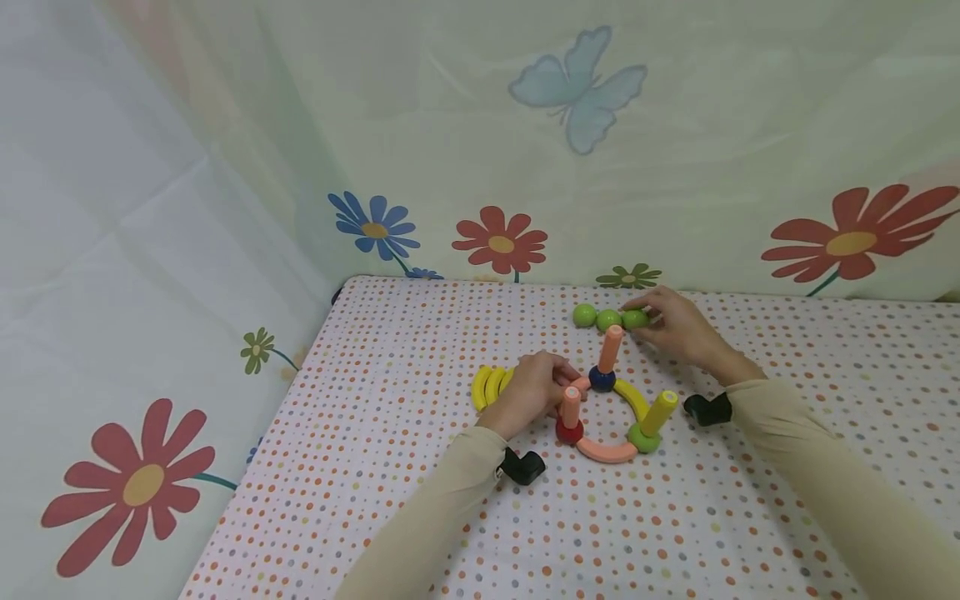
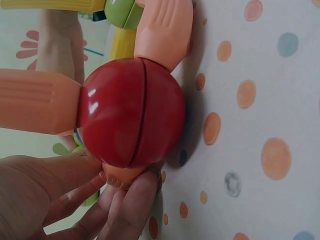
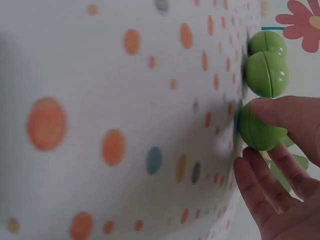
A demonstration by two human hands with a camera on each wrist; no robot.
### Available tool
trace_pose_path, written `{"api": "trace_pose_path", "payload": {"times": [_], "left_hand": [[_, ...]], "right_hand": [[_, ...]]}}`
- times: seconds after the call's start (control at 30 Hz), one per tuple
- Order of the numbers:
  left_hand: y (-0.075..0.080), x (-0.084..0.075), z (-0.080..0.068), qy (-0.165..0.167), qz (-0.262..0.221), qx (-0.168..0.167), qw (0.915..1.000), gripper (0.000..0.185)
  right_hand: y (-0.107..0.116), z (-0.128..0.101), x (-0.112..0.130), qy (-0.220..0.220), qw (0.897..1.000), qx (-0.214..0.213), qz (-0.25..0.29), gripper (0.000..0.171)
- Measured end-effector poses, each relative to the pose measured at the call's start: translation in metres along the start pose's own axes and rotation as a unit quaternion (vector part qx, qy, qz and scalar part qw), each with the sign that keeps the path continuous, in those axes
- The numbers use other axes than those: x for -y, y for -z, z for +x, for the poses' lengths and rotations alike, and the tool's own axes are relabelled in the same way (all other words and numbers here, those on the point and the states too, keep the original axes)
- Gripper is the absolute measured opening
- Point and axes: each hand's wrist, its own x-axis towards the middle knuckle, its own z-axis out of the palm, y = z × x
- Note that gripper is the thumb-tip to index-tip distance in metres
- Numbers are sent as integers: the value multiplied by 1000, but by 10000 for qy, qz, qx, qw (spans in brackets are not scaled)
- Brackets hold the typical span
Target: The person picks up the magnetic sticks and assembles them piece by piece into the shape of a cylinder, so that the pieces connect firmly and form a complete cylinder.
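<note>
A: Head view, status?

B: From my remote station I read a ring on the desk, comprising a red ball, a blue ball and a lime ball, the last carrying a yellow rod. The left hand is at the ring's left side, beside yellow arcs. The right hand is at the right end of a row of three green balls.

A: Left wrist view?

B: I see the left hand pinching a pink bar, which abuts the red ball.

A: Right wrist view?

B: I confirm the right hand grips the end ball; the other two rest beside it.
</note>
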Motion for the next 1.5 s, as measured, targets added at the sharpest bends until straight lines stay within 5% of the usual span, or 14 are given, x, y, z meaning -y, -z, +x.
{"api": "trace_pose_path", "payload": {"times": [0.4, 0.77, 0.93, 1.13, 1.5], "left_hand": [[5, 5, -1, -436, -65, 120, 9990, 18], [9, 7, -2, -341, -388, 199, 9985, 19], [8, 6, -1, -293, -213, 149, 9992, 20], [5, 6, 1, -288, -181, 184, 9993, 19], [3, 3, -2, -320, -75, 206, 9992, 20]], "right_hand": [[10, -17, -9, -402, 9984, -342, -216, 43], [52, -32, 52, 1068, 9911, -668, 436, 43], [59, -31, 78, 1669, 9846, -417, 323, 46], [55, -29, 89, 1735, 9848, -3, -7, 45], [52, -29, 93, 1549, 9878, 130, -87, 46]]}}
